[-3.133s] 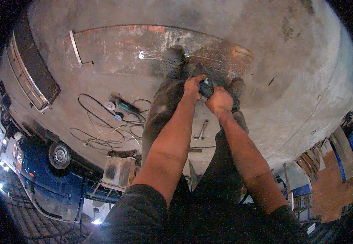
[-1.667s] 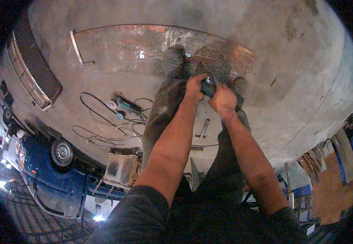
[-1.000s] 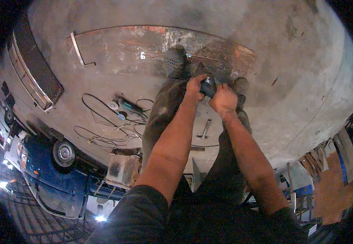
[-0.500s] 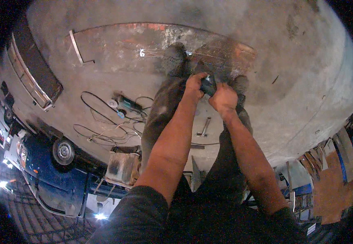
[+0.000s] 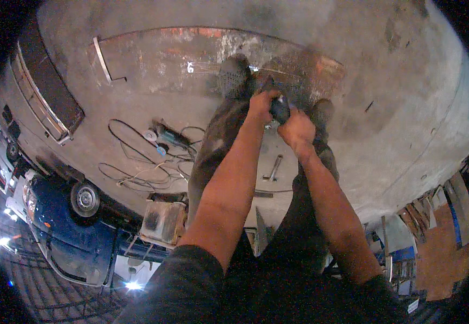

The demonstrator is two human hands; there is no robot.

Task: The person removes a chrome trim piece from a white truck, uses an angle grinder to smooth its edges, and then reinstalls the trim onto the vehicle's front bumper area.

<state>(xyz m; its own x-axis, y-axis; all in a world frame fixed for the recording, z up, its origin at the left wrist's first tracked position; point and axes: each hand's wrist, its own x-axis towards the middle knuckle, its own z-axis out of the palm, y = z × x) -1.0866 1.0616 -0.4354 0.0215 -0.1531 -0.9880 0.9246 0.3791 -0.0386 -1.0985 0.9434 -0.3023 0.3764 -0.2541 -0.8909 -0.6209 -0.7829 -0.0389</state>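
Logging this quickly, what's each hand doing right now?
Left hand: closed on the dark power tool.
Right hand: closed on the same tool, nearer the body.

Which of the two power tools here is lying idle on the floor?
The teal grinder on the left, among its loose cables. The other, a dark tool, is held in both hands, left hand and right hand.
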